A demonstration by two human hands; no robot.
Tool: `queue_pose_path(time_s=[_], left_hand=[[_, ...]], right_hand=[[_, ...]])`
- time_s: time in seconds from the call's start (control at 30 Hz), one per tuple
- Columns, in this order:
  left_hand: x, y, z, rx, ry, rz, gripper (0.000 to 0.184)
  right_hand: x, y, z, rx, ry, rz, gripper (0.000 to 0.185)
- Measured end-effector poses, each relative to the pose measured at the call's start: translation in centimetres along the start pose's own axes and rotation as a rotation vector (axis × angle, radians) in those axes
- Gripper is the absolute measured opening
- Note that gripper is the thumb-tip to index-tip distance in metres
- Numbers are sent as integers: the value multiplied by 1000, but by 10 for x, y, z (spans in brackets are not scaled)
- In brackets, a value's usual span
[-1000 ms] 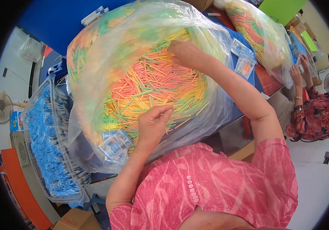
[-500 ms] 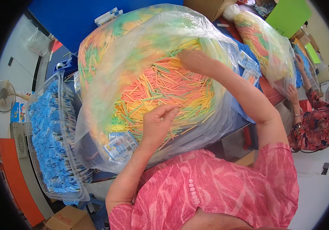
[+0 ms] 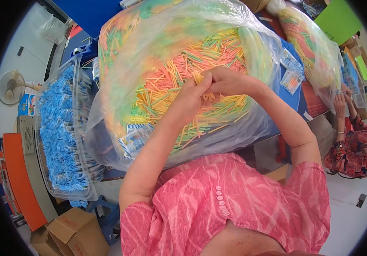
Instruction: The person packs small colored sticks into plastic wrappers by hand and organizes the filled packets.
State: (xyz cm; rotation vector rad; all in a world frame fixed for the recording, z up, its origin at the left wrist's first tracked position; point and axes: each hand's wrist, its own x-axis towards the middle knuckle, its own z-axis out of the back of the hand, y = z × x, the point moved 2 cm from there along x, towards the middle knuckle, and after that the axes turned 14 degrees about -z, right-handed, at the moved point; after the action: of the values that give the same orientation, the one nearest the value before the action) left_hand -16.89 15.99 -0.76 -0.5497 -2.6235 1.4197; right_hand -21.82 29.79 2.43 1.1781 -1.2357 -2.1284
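Note:
A large clear plastic bag [image 3: 123, 85] lies open in front of me, full of thin pink, yellow, orange and green sticks [image 3: 170, 70]. Over the sticks my two hands meet around a small bundle of yellow sticks [image 3: 199, 77]. My left hand [image 3: 190, 94] is closed on the bundle from the left. My right hand [image 3: 226, 81] is closed on it from the right, its fingers partly hidden behind the left. Blue-and-white packets [image 3: 135, 138] lie at the bag's lower left edge.
A clear bin [image 3: 81, 149] of blue packets stands at the left. More packets [image 3: 292, 81] lie on blue cloth at the right, near a second bag [image 3: 309, 51] of sticks. A co-worker [image 3: 356, 147] is at the far right. Cardboard boxes [image 3: 79, 230] stand at the lower left.
My right hand has moved from the upper part of the sticks down to my left hand, which has moved up. A yellow bundle now shows between them. The view has shifted.

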Motion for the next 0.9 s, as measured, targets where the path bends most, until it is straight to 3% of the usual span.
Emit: queue_pose_path(time_s=[0.1,0.2,0.27,0.3,0.37,0.4,0.47,0.53,0.57,0.7,0.77,0.9], left_hand=[[-8,1,4,132,-7,47,32],[-10,0,7,271,32,12,27],[-12,-1,6,301,91,-24,25],[-14,-1,6,348,37,19,22],[-15,2,12,394,-15,62,20],[-13,7,20,273,19,42,20],[-14,10,21,149,51,23,20],[-16,8,14,-169,-199,24,21],[-16,8,12,-170,-199,24,21],[-19,0,-2,-232,-210,-60,18],[-22,-1,0,-228,-246,-108,16],[-26,5,15,-186,-169,-22,17]], right_hand=[[-6,0,-7,-94,-41,110,15],[-17,7,-10,-122,-2,-65,20],[-17,8,-10,-533,-411,223,22],[-21,11,-8,-534,-412,221,22],[-31,21,-5,-388,-391,-42,48],[-34,20,-8,-389,-391,-43,48],[-41,20,-13,-451,-529,404,80],[-31,10,-20,-519,-557,436,90],[-26,6,-24,-586,-586,468,100],[-16,13,-32,-601,-474,459,103],[-19,19,-31,-547,-334,271,105],[-28,15,-34,-503,-354,416,99]])
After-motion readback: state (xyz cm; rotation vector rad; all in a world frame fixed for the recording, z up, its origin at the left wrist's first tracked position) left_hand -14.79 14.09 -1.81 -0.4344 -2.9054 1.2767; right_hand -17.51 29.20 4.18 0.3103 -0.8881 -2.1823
